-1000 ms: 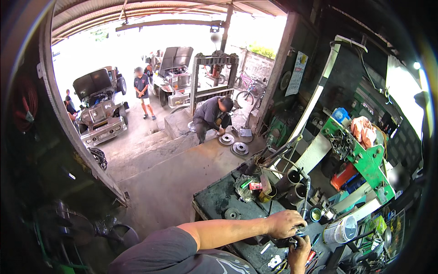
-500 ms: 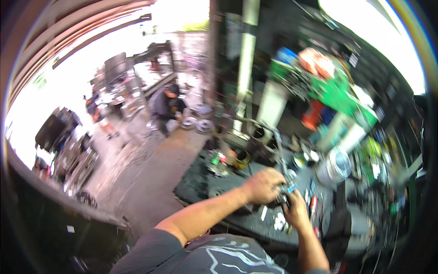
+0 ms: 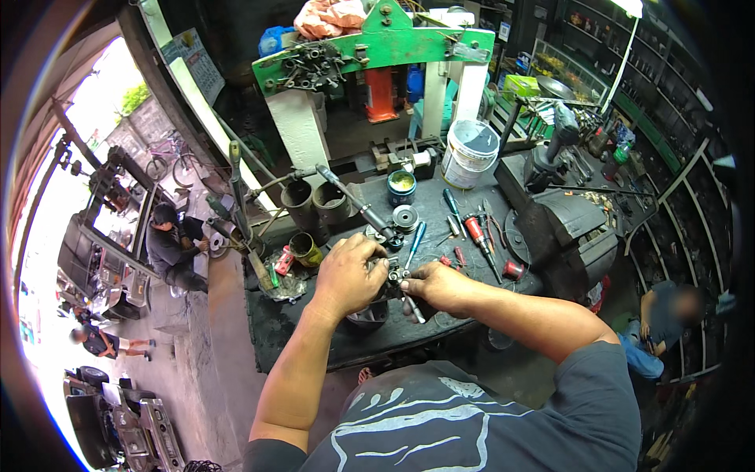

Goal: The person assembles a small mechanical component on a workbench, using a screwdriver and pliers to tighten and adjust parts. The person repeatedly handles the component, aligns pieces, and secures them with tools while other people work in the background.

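Over the near edge of the dark workbench (image 3: 464, 206), my left hand (image 3: 350, 271) is closed round one side of a small metal part (image 3: 398, 275). From the other side, my right hand (image 3: 434, 286) pinches it between thumb and fingers. Beneath the right fingers a pale thin rod or handle (image 3: 414, 308) sticks out; what it belongs to is hidden. Just past the part lie a blue screwdriver (image 3: 417, 236) and a round metal disc (image 3: 405, 218). A long metal bar (image 3: 350, 197) slants down toward my left hand.
Beyond the bench rises a green-topped press frame (image 3: 393, 46). A white bucket (image 3: 470, 153), an open blue tin (image 3: 402, 187), dark cylinders (image 3: 299, 203), a red-handled tool (image 3: 476, 230) and a vise (image 3: 562, 228) crowd it. One person (image 3: 177, 248) crouches at left; another (image 3: 661, 326) sits at right.
My view has swung to the right and steadied, so the bench and press now sit mid-picture. Both hands remain together on the metal part.
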A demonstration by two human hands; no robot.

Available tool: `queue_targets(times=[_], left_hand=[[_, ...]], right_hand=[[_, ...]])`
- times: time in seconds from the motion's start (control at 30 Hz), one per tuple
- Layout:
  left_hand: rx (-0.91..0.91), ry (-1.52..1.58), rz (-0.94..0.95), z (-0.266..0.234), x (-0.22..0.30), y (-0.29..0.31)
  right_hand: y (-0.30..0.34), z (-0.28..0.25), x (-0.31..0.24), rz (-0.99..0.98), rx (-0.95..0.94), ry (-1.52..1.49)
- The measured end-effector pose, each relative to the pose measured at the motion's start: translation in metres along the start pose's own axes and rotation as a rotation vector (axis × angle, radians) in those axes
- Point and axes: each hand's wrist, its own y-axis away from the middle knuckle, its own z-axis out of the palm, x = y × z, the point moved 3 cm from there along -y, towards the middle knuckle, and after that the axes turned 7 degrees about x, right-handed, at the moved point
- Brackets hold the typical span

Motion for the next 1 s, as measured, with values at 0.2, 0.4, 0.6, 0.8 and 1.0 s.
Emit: queue_targets(times=[0.2, 0.4, 0.6, 0.8, 1.0], left_hand=[[0.085, 0.04, 0.073, 0.003, -0.006, 0.005], [0.09, 0.058, 0.083, 0.004, -0.009, 0.006], [0.114, 0.079, 0.086, 0.004, -0.012, 0.009], [0.114, 0.077, 0.1, 0.005, -0.012, 0.007], [0.116, 0.066, 0.101, 0.005, -0.012, 0.008]], right_hand=[[0.002, 0.014, -0.009, 0.161, -0.042, -0.098], [-0.023, -0.033, -0.056, -0.532, 0.073, 1.148], [-0.008, -0.035, -0.05, -0.21, 0.003, 0.836], [0.006, 0.008, -0.015, 0.165, -0.02, -0.069], [-0.023, -0.023, -0.049, -0.315, 0.012, 1.081]])
